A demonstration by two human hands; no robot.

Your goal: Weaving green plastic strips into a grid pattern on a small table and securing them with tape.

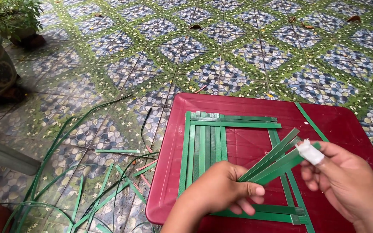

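A bundle of green strips (273, 162), slanting up to the right above the red tray (350, 125), is pinched at its lower end by the left hand (221, 190) and at its upper end by the right hand (346, 181).

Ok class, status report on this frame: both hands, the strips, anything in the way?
Left hand pinching green strip bundle. Right hand gripping its tips, bandaged finger. Woven strips flat on red table, unobstructed.

packages: none | labels: none | signs: none | screens: none in view
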